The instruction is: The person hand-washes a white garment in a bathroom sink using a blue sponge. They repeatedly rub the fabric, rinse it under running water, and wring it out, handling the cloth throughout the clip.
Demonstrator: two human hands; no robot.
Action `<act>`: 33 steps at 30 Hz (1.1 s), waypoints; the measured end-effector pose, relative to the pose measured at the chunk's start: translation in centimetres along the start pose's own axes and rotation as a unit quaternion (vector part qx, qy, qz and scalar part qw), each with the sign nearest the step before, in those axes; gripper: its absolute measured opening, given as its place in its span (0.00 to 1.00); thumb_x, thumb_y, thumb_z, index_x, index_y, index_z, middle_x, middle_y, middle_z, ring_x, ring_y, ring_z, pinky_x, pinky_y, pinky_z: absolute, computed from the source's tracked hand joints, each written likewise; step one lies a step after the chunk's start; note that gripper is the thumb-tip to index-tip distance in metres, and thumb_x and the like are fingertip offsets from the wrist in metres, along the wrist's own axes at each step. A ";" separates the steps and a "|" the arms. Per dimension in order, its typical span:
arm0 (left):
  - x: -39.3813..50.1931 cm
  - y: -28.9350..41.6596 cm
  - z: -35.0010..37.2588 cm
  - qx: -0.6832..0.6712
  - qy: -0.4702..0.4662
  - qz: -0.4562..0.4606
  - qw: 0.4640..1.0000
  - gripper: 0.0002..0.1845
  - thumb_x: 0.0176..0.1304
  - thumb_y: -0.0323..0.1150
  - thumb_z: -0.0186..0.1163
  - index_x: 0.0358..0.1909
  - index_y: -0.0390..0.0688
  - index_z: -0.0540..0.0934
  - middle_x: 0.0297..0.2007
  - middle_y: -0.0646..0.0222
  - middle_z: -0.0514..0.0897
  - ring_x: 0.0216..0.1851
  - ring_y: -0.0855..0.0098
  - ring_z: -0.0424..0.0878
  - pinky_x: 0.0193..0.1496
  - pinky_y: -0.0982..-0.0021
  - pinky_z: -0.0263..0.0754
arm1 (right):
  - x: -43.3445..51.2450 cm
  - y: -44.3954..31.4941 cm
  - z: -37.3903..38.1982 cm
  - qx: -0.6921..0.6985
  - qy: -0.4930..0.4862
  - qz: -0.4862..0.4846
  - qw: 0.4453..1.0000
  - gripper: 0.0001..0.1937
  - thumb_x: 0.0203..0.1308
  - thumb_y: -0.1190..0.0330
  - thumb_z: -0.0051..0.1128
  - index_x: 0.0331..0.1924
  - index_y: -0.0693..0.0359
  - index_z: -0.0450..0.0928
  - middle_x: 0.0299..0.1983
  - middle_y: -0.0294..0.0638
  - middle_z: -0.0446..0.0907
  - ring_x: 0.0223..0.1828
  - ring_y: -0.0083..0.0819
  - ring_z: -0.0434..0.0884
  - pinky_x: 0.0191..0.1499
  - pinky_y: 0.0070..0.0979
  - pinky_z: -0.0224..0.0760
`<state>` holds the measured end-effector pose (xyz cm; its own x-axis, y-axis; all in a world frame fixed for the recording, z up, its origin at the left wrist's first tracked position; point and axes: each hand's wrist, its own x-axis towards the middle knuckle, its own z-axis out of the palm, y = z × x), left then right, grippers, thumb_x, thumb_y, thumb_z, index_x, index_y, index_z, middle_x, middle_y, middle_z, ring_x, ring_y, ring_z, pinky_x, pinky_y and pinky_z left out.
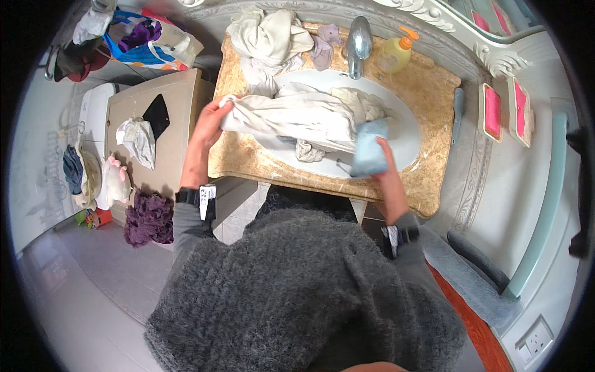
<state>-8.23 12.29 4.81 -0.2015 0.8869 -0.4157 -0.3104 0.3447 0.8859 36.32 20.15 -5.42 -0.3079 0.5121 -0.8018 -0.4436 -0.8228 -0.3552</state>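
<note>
My left hand (214, 117) grips one end of a wet white cloth (297, 114), which stretches across the oval washbasin (406, 135). In my right hand (385, 160) is a light-blue block-shaped thing (370, 146), blurred, perhaps a sponge or a brush. It overlaps the right end of the cloth; whether it presses on it I cannot tell. More off-white fabric (360, 103) lies bunched in the basin behind the stretched piece. A small crumpled end (309, 151) shows at the basin's near side.
Behind the basin stand a chrome faucet (359, 42) and a yellow pump bottle (394, 55). A cream cloth heap (269, 37) and mauve cloth (323, 49) lie on the marbled counter (241, 160). At left, a cabinet (179, 102) bears a white crumpled cloth (139, 139). Pink soap dishes (492, 112) hang at right.
</note>
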 end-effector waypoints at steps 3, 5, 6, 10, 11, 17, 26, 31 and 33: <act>-2.6 5.7 0.9 -0.034 -0.046 0.072 0.996 0.16 0.68 0.39 0.56 0.51 0.41 0.74 0.43 0.66 0.81 0.44 0.72 0.81 0.49 0.69 0.78 | -6.9 -5.3 -1.1 -0.024 0.007 -0.138 0.990 0.29 0.56 0.52 0.59 0.58 0.60 0.69 0.49 0.44 0.77 0.48 0.40 0.79 0.51 0.41 0.74; -3.7 8.1 2.0 -0.065 -0.046 0.107 0.991 0.15 0.68 0.39 0.56 0.50 0.42 0.75 0.42 0.67 0.81 0.42 0.72 0.81 0.47 0.69 0.79 | -11.6 -9.7 -1.9 0.014 0.000 -0.222 0.975 0.29 0.58 0.53 0.56 0.60 0.62 0.66 0.50 0.46 0.76 0.49 0.40 0.78 0.54 0.39 0.73; -3.5 8.5 3.1 -0.076 -0.073 0.121 0.987 0.15 0.67 0.39 0.56 0.51 0.42 0.75 0.44 0.66 0.80 0.45 0.72 0.80 0.49 0.68 0.78 | -13.5 -11.7 -2.1 0.033 -0.045 -0.265 0.963 0.29 0.60 0.55 0.54 0.61 0.64 0.65 0.50 0.47 0.76 0.49 0.40 0.78 0.54 0.38 0.73; 2.6 4.3 10.5 -0.215 -0.184 0.170 0.944 0.16 0.67 0.41 0.57 0.51 0.42 0.74 0.51 0.61 0.78 0.55 0.67 0.75 0.60 0.62 0.69 | -14.1 -14.4 0.3 -0.066 0.007 -0.361 0.930 0.31 0.61 0.53 0.54 0.62 0.65 0.63 0.52 0.50 0.75 0.53 0.42 0.77 0.56 0.40 0.72; 4.6 1.5 13.1 -0.295 -0.184 0.161 0.924 0.16 0.67 0.41 0.57 0.50 0.43 0.75 0.52 0.60 0.78 0.56 0.66 0.74 0.62 0.61 0.66 | -12.6 -13.5 1.5 -0.075 -0.031 -0.358 0.930 0.31 0.61 0.53 0.54 0.62 0.65 0.63 0.53 0.50 0.74 0.53 0.42 0.77 0.57 0.40 0.71; 10.6 -14.9 19.7 -0.482 0.005 -0.185 0.857 0.26 0.72 0.55 0.37 0.58 0.48 0.71 0.57 0.66 0.76 0.58 0.63 0.72 0.58 0.55 0.66 | -2.0 -4.2 6.8 -0.231 -0.078 -0.195 0.950 0.23 0.56 0.56 0.59 0.50 0.65 0.75 0.40 0.38 0.78 0.39 0.25 0.76 0.43 0.26 0.71; 13.5 -16.4 19.0 -0.467 -0.045 -0.193 0.862 0.18 0.71 0.36 0.47 0.57 0.37 0.71 0.52 0.60 0.80 0.54 0.63 0.77 0.61 0.61 0.71 | -5.2 -10.3 11.3 -0.040 -0.319 -0.164 0.933 0.37 0.56 0.52 0.56 0.63 0.72 0.60 0.54 0.52 0.74 0.52 0.43 0.78 0.55 0.36 0.74; 13.1 -14.6 20.9 -0.256 -0.044 -0.230 0.938 0.16 0.67 0.30 0.51 0.54 0.35 0.73 0.52 0.59 0.80 0.51 0.60 0.80 0.57 0.62 0.75 | -6.1 -13.5 20.3 -0.085 -0.341 -0.182 0.918 0.37 0.58 0.51 0.54 0.63 0.72 0.60 0.54 0.53 0.74 0.50 0.41 0.79 0.53 0.34 0.75; 13.5 -14.4 21.0 -0.055 0.050 -0.099 0.992 0.15 0.64 0.30 0.54 0.50 0.32 0.75 0.47 0.55 0.82 0.46 0.58 0.82 0.51 0.61 0.75 | -7.4 -14.6 21.9 -0.086 -0.259 -0.217 0.937 0.37 0.57 0.51 0.55 0.62 0.72 0.62 0.53 0.53 0.75 0.48 0.40 0.80 0.51 0.34 0.76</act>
<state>13.01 25.77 -9.22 -0.2160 0.7687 -0.6020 -0.4508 0.4684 0.7599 26.66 33.80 16.22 -0.5178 0.8216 -0.2385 -0.4929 -0.5143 -0.7018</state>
